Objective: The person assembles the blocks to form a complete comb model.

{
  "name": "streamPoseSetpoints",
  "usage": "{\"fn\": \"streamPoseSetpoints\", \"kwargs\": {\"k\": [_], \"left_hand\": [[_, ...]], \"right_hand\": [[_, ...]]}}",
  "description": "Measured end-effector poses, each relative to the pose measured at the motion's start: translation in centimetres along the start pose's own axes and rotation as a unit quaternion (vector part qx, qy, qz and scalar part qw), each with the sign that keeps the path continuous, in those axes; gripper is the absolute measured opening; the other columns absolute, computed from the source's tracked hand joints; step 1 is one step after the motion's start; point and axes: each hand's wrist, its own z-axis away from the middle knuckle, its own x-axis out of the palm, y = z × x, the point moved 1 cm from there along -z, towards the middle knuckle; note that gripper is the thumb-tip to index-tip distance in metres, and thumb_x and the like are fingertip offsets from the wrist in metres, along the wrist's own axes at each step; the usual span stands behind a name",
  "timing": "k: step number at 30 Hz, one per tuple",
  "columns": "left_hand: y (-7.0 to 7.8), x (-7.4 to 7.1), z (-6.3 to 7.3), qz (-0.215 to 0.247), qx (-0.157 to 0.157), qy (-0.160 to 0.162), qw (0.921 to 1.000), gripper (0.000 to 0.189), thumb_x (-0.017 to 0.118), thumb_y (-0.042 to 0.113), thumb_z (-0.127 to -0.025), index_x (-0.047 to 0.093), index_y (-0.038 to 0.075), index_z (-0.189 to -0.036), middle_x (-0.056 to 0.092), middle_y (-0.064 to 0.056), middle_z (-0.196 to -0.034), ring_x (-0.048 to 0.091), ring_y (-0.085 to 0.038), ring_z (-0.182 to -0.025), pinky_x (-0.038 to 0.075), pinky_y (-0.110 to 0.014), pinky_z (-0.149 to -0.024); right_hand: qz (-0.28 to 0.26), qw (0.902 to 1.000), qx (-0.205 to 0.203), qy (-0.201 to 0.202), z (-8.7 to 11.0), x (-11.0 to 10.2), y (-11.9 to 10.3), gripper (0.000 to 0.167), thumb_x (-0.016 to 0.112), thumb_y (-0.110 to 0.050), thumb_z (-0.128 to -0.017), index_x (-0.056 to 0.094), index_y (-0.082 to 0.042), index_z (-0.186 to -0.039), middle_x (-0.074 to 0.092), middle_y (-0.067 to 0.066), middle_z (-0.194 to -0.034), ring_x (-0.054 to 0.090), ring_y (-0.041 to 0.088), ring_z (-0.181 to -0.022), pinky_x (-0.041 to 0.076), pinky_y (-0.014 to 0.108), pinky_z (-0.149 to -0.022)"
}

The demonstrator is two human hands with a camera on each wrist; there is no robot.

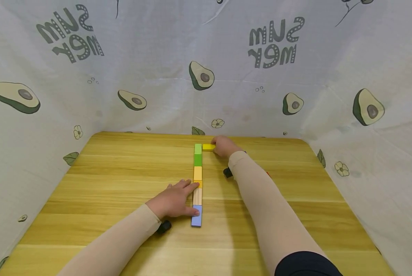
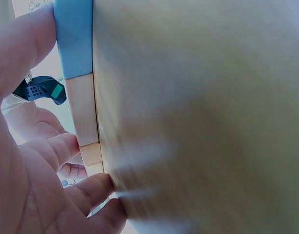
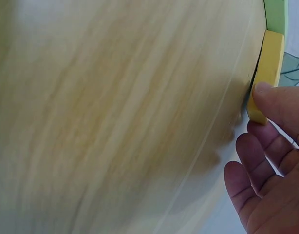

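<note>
Seen end to end only from the head: a straight row (image 1: 198, 168) of smooth, flat-sided blocks on the counter (image 1: 130, 165), blue block (image 1: 196, 221) nearest, then wood block (image 1: 197, 197), orange pair (image 1: 198, 174), green block (image 1: 198, 160), and light green block (image 1: 198, 148) farthest. At right angles beside that far end: the yellow block (image 1: 207, 147), slim, plain, bright. Hidden from the head, plain from the right wrist: the palm side of the right grip (image 1: 224, 147), closed in a pinch on the yellow block, thumb on its side, fingertip at its free end. From the left wrist: left grip (image 1: 175, 199) spread, grasping nothing, thumb against the blue block.
</note>
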Motion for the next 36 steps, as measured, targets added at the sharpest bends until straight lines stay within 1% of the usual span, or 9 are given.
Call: {"fn": "streamPoseSetpoints", "kwargs": {"k": [9, 17, 23, 36], "left_hand": [[0.02, -0.03, 0.06, -0.001, -0.001, 0.0, 1.0, 0.095, 0.078, 0.061, -0.089, 0.036, 0.022, -0.166, 0.031, -0.014, -0.172, 0.03, -0.04, -0.159, 0.027, -0.068, -0.124], [-0.05, 0.03, 0.03, 0.001, 0.001, 0.001, 1.0, 0.095, 0.078, 0.061, -0.089, 0.036, 0.022, -0.165, 0.032, -0.015, -0.171, 0.03, -0.04, -0.159, 0.027, -0.068, -0.124], [-0.15, 0.07, 0.01, -0.001, 0.004, 0.004, 1.0, 0.095, 0.077, 0.062, -0.089, 0.036, 0.022, -0.165, 0.033, -0.015, -0.171, 0.031, -0.04, -0.159, 0.028, -0.068, -0.124], [-0.13, 0.04, -0.03, -0.003, 0.0, 0.0, 1.0, 0.095, 0.077, 0.062, -0.089, 0.035, 0.023, -0.166, 0.031, -0.014, -0.172, 0.029, -0.04, -0.16, 0.026, -0.067, -0.125]], "right_hand": [[0.004, 1.0, -0.007, 0.003, 0.05, 0.18, -0.18, 0.04, 0.063, -0.012, -0.104, 0.063, -0.003, -0.142, 0.062, 0.016, -0.147, 0.056, 0.033, -0.138, 0.04, 0.046, -0.123], [-0.005, 1.0, 0.004, -0.001, -0.01, 0.22, -0.27, 0.039, 0.062, -0.011, -0.104, 0.062, -0.003, -0.143, 0.061, 0.015, -0.148, 0.056, 0.032, -0.137, 0.04, 0.046, -0.123], [-0.007, 1.0, 0.002, -0.004, -0.06, 0.18, -0.24, 0.04, 0.061, -0.011, -0.104, 0.062, -0.003, -0.143, 0.06, 0.015, -0.149, 0.056, 0.032, -0.139, 0.04, 0.046, -0.123], [-0.015, 0.9999, 0.004, -0.007, 0.15, 0.08, -0.32, 0.045, 0.064, -0.013, -0.104, 0.058, -0.004, -0.147, 0.06, 0.016, -0.148, 0.057, 0.032, -0.135, 0.042, 0.046, -0.121]]}}
